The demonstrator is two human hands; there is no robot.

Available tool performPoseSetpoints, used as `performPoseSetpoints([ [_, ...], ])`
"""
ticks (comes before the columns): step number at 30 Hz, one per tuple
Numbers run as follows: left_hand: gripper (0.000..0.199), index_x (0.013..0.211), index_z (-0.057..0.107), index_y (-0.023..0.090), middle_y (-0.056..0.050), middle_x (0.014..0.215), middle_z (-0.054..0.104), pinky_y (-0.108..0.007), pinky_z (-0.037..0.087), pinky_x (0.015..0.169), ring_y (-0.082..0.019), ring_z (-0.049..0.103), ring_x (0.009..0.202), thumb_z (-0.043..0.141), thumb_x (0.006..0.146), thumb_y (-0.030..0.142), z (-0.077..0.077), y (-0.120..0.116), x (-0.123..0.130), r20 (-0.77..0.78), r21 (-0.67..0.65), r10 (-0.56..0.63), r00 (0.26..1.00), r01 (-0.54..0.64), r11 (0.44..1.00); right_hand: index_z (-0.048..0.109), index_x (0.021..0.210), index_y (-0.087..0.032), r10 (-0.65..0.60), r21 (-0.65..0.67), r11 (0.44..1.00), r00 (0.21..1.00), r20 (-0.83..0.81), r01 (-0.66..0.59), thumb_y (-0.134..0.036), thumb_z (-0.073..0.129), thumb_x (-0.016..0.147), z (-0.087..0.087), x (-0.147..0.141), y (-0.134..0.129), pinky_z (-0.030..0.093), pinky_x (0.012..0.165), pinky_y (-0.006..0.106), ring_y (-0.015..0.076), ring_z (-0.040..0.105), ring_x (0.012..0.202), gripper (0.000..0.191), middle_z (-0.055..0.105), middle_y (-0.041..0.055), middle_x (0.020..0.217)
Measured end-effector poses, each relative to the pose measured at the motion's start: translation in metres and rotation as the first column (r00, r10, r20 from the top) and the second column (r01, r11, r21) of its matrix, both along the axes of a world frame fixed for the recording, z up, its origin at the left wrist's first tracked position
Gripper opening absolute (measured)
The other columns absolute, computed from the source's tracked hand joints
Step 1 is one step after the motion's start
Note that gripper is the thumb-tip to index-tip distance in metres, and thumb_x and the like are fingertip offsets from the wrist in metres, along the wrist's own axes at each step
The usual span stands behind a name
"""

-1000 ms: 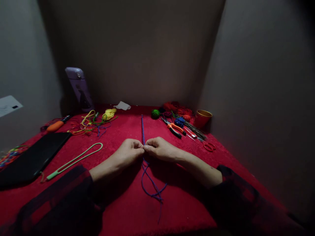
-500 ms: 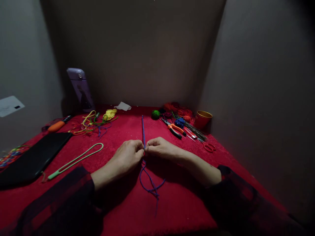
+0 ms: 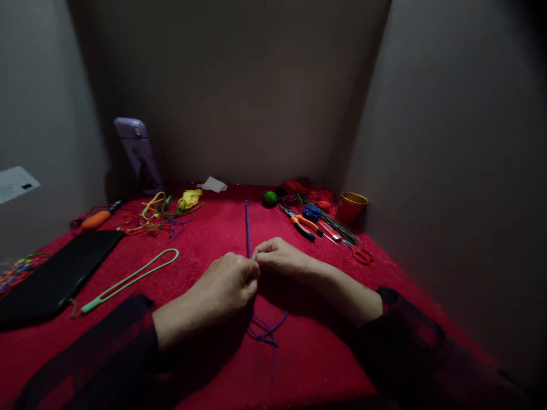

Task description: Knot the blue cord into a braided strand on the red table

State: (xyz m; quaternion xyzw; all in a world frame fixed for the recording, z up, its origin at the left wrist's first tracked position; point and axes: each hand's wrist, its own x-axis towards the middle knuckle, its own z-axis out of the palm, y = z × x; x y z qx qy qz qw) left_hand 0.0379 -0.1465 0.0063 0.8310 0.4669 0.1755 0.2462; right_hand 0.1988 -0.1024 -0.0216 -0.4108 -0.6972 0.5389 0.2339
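A narrow blue-purple braided cord (image 3: 248, 229) runs straight away from me over the red cloth, its far end fixed at a small point. My right hand (image 3: 277, 254) pinches the cord near its lower end. Closed beside it and a little nearer to me, my left hand (image 3: 233, 279) has its fingers curled on the cord's strands, which are mostly hidden there. Loose blue-purple cord ends (image 3: 267, 333) come out below the hands and lie tangled on the cloth.
To the left are a pale green cord loop (image 3: 128, 280), a black case (image 3: 68, 279), an orange-handled tool (image 3: 100, 218), yellow yarn (image 3: 190, 198) and a purple bottle (image 3: 141, 154). On the right lie pliers (image 3: 301, 223), scissors (image 3: 361, 254), a green yarn ball (image 3: 269, 198) and a red cup (image 3: 351, 209).
My left hand has shifted slightly down and toward me, its fingers curling further in. The loose ends below have bunched up. My right hand has barely moved.
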Motion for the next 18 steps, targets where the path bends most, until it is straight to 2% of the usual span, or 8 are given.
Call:
performPoseSetpoints([
  [5,0.021,0.047,0.042,0.017,0.003,0.045,0.036,-0.025,0.016,0.049,-0.009,0.026,0.044,0.049,0.066,0.012,-0.001,-0.003,0.0,0.006,-0.003,-0.017,1.0,0.017,1.0,0.049,0.059,-0.014,-0.002,0.015,1.0,0.999,0.046,0.001,-0.02,0.046,0.068,0.002,0.0,-0.001,0.018,0.038,0.02,0.004,0.026,0.04,0.011,0.034,-0.0068,0.047],
  [10,0.02,0.05,0.044,0.017,0.002,0.047,0.039,-0.025,0.016,0.048,-0.008,0.026,0.043,0.047,0.069,0.012,-0.008,-0.001,-0.002,-0.045,0.061,-0.044,0.998,0.046,0.997,0.051,0.061,-0.014,0.008,-0.01,1.0,0.999,0.047,-0.008,-0.021,0.047,0.069,0.007,-0.001,-0.003,0.019,0.038,0.019,0.0035,0.028,0.041,0.011,0.037,-0.0066,0.049],
  [14,0.022,0.05,0.047,0.016,0.002,0.047,0.039,-0.024,0.018,0.047,-0.008,0.029,0.045,0.046,0.072,0.016,-0.007,0.001,-0.003,-0.022,0.051,-0.077,0.997,0.078,0.996,0.051,0.062,-0.014,0.013,-0.033,0.999,1.0,-0.008,-0.014,-0.022,0.051,0.069,0.004,0.0,-0.001,0.02,0.039,0.019,0.0036,0.03,0.041,0.011,0.04,-0.0062,0.049],
  [16,0.025,0.052,0.052,0.016,0.001,0.048,0.043,-0.023,0.021,0.047,-0.009,0.034,0.046,0.048,0.075,0.024,-0.003,0.005,-0.005,0.037,0.047,-0.043,0.998,0.041,0.998,0.053,0.063,-0.013,0.019,-0.053,0.998,0.999,-0.04,-0.021,-0.021,0.052,0.069,0.001,0.0,0.0,0.021,0.039,0.019,0.0038,0.031,0.041,0.01,0.042,-0.0058,0.049],
  [18,0.027,0.055,0.055,0.016,0.0,0.052,0.048,-0.022,0.025,0.049,-0.01,0.04,0.049,0.048,0.077,0.031,0.002,0.01,-0.007,0.135,0.088,0.068,0.988,-0.081,0.993,0.054,0.065,-0.013,0.01,-0.078,0.997,0.998,-0.07,-0.015,-0.022,0.054,0.07,-0.002,0.0,0.001,0.022,0.04,0.019,0.004,0.033,0.041,0.01,0.045,-0.0051,0.05],
])
